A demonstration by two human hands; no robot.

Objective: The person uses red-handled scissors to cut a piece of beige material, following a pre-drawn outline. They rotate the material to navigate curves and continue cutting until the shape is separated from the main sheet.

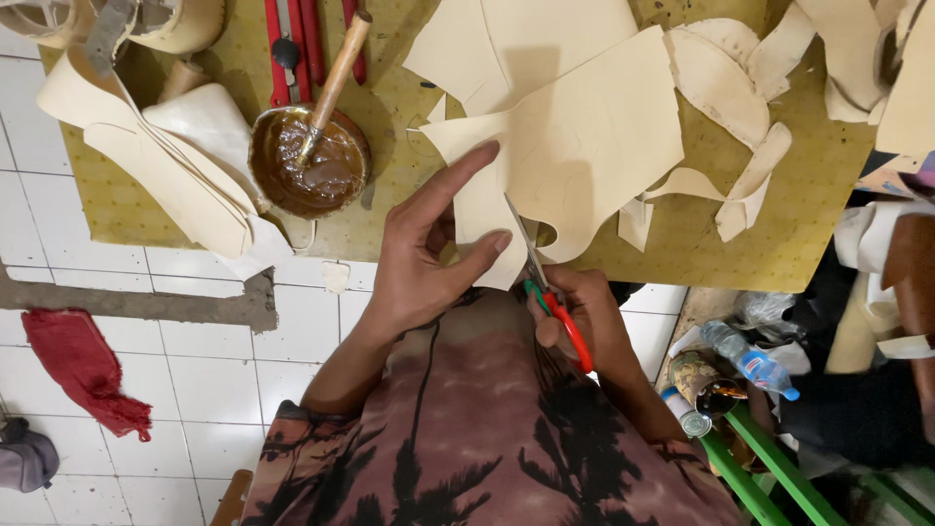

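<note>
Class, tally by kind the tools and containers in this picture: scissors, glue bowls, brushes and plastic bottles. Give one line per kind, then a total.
Scissors, held in the right hand: 1
Glue bowl: 1
Brush standing in the bowl: 1
Plastic bottle: 1
Total: 4

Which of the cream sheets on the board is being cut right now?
The big sheet at the near edge: the left hand pinches its corner and the scissors in the right hand bite into it. The others lie untouched.
</note>
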